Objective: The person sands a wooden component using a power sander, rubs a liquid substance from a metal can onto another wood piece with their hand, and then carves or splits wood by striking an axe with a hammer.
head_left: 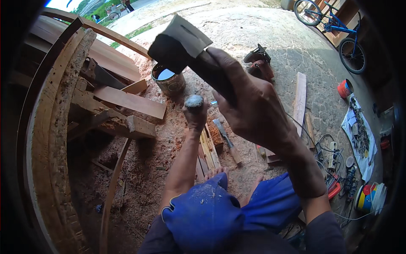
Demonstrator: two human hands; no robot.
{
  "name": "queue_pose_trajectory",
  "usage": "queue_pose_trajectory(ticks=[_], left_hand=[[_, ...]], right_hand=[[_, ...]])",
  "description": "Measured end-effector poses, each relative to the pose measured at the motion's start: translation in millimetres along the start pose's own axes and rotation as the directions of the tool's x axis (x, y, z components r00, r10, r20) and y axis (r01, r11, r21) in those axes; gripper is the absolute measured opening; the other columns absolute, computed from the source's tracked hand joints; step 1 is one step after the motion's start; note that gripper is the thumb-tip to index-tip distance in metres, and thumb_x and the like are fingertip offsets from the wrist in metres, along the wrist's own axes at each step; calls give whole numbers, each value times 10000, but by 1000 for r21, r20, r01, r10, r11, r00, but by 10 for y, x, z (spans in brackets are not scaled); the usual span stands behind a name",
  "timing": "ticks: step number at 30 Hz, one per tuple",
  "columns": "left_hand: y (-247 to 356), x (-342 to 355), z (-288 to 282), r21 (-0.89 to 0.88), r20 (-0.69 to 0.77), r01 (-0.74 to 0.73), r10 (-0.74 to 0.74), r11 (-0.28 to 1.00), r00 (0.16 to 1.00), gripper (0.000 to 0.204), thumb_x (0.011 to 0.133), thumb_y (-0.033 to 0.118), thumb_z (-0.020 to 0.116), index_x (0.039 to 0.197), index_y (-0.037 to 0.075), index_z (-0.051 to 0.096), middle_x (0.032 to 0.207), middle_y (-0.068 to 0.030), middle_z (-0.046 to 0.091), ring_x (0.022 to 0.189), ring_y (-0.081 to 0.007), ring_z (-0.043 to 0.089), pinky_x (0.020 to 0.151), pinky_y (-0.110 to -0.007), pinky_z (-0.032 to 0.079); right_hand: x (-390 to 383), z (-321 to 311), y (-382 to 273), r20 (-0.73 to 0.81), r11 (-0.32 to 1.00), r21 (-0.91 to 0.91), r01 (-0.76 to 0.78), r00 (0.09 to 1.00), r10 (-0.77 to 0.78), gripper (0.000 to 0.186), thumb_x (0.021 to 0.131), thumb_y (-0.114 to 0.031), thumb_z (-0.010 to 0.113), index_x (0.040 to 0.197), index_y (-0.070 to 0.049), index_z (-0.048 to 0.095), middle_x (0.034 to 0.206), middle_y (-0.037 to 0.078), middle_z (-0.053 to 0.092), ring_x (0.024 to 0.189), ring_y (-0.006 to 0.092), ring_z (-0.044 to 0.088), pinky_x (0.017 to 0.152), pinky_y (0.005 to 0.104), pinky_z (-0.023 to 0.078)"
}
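My right hand point(253, 101) is raised, wrapped round the dark handle of a hatchet point(186, 36) with a broad pale metal face and a blackened side. Lower down, my left hand point(196, 115) grips a chisel point(194, 101) upright; only its pale, frayed handle end shows, and its blade is hidden. The hatchet head is above the chisel, apart from it. Beneath my left hand lies a narrow wooden piece point(208, 148), with my bare foot point(220, 171) at its near end. A second chisel point(228, 142) with a wooden handle rests on the ground to its right.
Timber framing point(55, 127) and boards stand at left, with a handsaw point(99, 74) among them. Ahead are a rusty tin point(172, 84) and a power tool point(261, 63). Planks, cables point(330, 156) and a red tin point(344, 89) lie right; a blue bicycle point(338, 27) stands far right.
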State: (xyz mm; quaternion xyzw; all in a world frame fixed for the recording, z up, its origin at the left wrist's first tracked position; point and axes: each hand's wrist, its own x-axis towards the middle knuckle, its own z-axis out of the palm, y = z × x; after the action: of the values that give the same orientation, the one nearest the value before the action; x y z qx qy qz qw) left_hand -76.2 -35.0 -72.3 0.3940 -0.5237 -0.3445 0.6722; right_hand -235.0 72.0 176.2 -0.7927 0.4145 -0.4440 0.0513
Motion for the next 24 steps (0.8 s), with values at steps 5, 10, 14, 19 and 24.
queue_pose_trajectory(ticks=[5, 10, 14, 19, 24], left_hand=[[108, -204, 28, 147, 2, -111, 112, 983, 994, 150, 857, 122, 748, 827, 19, 643, 721, -40, 660, 655, -129, 623, 641, -308, 504], [162, -636, 64, 272, 96, -159, 138, 949, 986, 357, 896, 175, 723, 1164, 44, 527, 1076, -63, 605, 970, -172, 591, 849, -357, 489], [203, -660, -7, 92, 239, 31, -52, 995, 970, 357, 928, 214, 705, 1218, 46, 582, 1129, -65, 629, 1030, -159, 612, 907, -351, 520], [82, -60, -140, 248, 187, -22, -26, 968, 982, 164, 885, 148, 751, 858, 5, 675, 697, -5, 623, 652, -98, 572, 636, -324, 507], [313, -239, 137, 226, 107, -99, 76, 969, 991, 158, 856, 145, 762, 837, 5, 692, 731, -57, 689, 653, -149, 640, 642, -352, 524]], right_hand=[[147, 130, 43, -242, 995, 49, 85, 968, -70, 538, 830, 13, 687, 1322, -24, 471, 738, 107, 636, 628, 212, 675, 576, 336, 543], [-871, 488, 459, 627, 909, -391, -143, 682, 376, 653, 834, -56, 621, 1420, -61, 335, 921, 226, 675, 787, 378, 706, 653, 484, 571], [-1048, 364, 351, 463, 960, -217, -174, 848, 259, 666, 812, -52, 623, 1427, -67, 368, 848, 245, 677, 749, 403, 710, 613, 483, 570], [13, -49, 61, 19, 1000, 15, -10, 1000, 10, 668, 804, -9, 669, 1430, -94, 452, 890, 224, 690, 773, 367, 716, 684, 438, 572], [164, 9, 64, -196, 996, -34, 79, 977, -84, 636, 822, 44, 656, 1392, -52, 389, 774, 100, 642, 607, 228, 663, 547, 342, 544]])
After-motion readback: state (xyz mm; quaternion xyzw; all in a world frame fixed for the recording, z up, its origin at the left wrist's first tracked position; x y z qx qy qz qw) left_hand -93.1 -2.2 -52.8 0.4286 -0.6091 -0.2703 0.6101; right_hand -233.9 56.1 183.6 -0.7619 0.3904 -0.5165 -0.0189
